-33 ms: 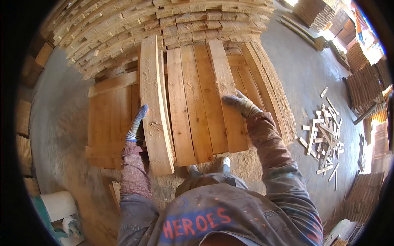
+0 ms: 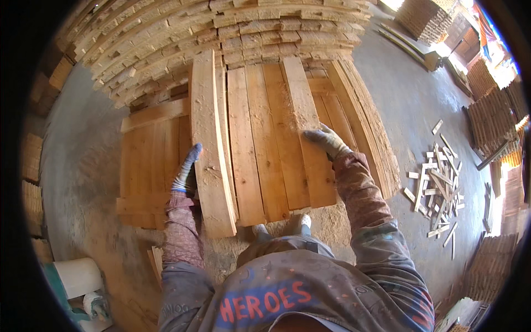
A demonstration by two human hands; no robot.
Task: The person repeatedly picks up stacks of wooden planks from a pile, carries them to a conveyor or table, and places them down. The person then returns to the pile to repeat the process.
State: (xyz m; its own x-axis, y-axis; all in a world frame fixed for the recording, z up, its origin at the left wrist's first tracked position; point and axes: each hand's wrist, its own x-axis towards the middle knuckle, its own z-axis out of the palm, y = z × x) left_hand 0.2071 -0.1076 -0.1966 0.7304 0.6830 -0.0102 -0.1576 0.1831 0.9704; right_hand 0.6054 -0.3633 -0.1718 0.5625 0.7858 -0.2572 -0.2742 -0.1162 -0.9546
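Observation:
My left hand (image 2: 185, 171), in a grey glove with blue fingertips, grips the outer left edge of a thick, rough board (image 2: 212, 160). That board lies raised along the left side of several flat, smooth planks (image 2: 249, 149). My right hand (image 2: 331, 142), in a similar glove, holds the right edge of another board (image 2: 301, 105), its thumb on the top face. Part of the fingers of both hands is hidden behind the board edges. Sawdust and shavings cling to both boards.
Behind rises a tall stack of rough planks (image 2: 265, 33). A board panel (image 2: 149, 155) lies at left, and long boards (image 2: 368, 127) stand stacked at right. Scattered offcuts (image 2: 440, 180) lie on the concrete floor (image 2: 398, 99). A white and green object (image 2: 80, 276) is at lower left.
The boards and both hands appear slightly lower and further right in the picture, as does the stack behind. The hold on the boards looks the same.

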